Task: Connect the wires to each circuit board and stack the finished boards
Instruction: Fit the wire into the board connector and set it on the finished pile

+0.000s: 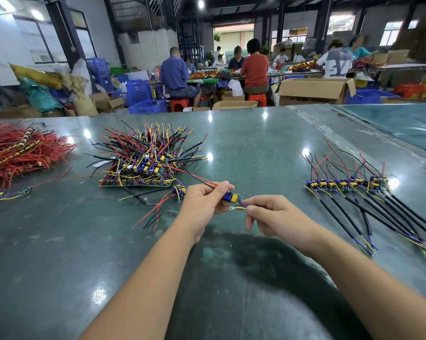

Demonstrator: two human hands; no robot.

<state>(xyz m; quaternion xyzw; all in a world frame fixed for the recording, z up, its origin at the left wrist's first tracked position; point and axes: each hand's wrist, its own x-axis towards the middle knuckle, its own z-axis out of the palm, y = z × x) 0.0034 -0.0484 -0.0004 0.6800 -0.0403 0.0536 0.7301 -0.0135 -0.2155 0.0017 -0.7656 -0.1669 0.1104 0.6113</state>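
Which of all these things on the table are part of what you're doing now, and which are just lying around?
In use:
small circuit board, held by the left hand
its wires, pinched by the right hand
pile of boards
row of laid-out boards

Lying about:
heap of red wires
cardboard box
blue crates

Bright overhead lamps throw glare spots across the glossy worktop [256,148]; the far background is soft, edges bowed by wide-angle distortion.

You sit at a glossy green table [256,143] in a dim workshop. Beyond it, blue crates [143,94], cardboard boxes [315,90] and seated workers [177,74] fill the floor; windows [391,30] and ceiling lamps [201,3] glow.
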